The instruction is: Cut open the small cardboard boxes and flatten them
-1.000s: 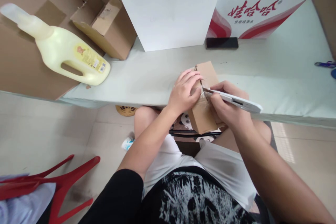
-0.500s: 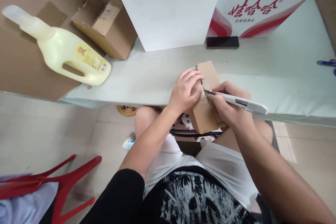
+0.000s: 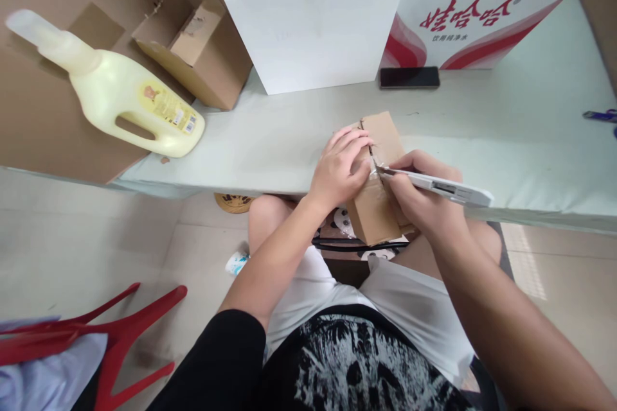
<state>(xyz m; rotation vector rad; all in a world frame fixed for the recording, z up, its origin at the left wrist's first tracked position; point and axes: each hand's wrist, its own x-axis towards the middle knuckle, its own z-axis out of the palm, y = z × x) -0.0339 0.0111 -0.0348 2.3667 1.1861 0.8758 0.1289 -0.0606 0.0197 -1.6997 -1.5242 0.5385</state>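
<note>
A small brown cardboard box (image 3: 384, 131) juts over the table's front edge above my lap, with a slit seam and torn clear tape along its top. My left hand (image 3: 341, 164) is closed over the box's left side, fingers on top and thumb near the seam. In my right hand (image 3: 424, 189) is a white utility knife (image 3: 463, 194), gripped like a pen. Its blade points left and meets the taped seam close to my left thumb. How deep the tip goes cannot be made out.
White cartons (image 3: 318, 32) line the back of the pale-covered table (image 3: 270, 141), a black phone (image 3: 409, 78) before them. A yellow jug (image 3: 130, 99) and an open cardboard box (image 3: 207, 58) stand left. Blue-handled scissors (image 3: 600, 115) lie far right. A red stool (image 3: 125, 334) is lower left.
</note>
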